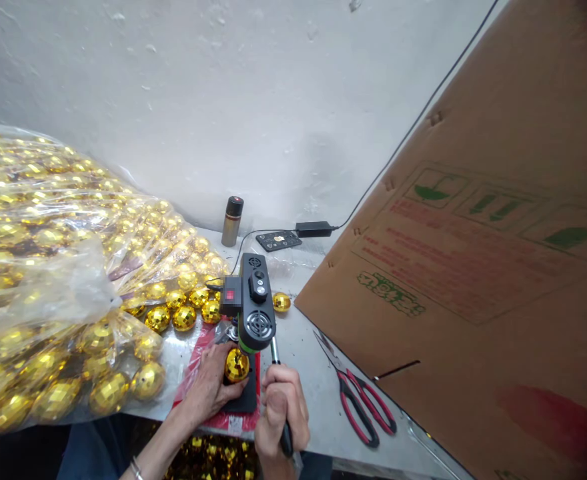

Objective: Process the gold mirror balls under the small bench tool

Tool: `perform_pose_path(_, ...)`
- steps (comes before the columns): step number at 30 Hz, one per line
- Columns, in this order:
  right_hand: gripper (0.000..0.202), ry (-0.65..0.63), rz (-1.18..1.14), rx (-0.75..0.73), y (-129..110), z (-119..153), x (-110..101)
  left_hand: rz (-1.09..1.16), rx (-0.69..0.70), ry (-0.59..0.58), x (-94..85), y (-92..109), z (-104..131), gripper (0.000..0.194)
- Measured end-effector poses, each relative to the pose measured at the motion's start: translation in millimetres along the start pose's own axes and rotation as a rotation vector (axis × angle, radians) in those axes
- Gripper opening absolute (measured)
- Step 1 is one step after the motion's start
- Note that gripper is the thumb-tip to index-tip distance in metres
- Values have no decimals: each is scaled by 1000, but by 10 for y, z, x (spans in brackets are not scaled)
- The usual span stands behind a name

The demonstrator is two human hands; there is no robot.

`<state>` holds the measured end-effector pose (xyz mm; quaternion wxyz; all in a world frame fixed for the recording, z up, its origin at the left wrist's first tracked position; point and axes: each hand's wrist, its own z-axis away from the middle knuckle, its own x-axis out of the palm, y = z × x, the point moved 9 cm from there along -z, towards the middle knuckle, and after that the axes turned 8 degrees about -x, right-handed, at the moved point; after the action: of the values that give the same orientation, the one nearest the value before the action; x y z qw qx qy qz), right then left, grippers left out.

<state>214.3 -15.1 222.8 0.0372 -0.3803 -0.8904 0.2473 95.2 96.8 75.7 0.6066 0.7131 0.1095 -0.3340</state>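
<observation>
One faceted gold ball (237, 367), apparently mid-work, sits gripped in the left hand (207, 385) beneath a black-headed press (257, 303), the right hand (282, 408) clenched round its lever (286, 440); whether loose balls (184, 318) on the table (318, 393) are finished is unclear.

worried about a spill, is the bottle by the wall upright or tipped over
Upright: the bottle stands on its base near the wall, with its dark cap at the top.

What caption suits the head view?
Left hand holding a gold ball at a black press, right hand gripping its lever, scissors lying nearby.
</observation>
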Motion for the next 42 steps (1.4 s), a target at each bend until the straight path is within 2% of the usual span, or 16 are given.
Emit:
perform_pose_path(4, 32, 37, -8, 11, 59, 82, 3, -6, -4, 7, -8, 14, 4, 46)
perform_pose_path(15, 34, 36, -1, 2, 52, 93, 19, -9, -26, 15, 36, -42, 0, 46)
perform_pose_path(24, 33, 39, -8, 31, 92, 140, 4, -11, 6, 33, 11, -11, 7, 41)
perform_pose_path(37, 34, 93, -3, 35, 134, 189, 13, 0, -34, 5, 18, 7, 0, 40)
perform_pose_path(42, 32, 10, 35, -77, 146, 333, 71, 3, -50, -9, 34, 12, 1, 41)
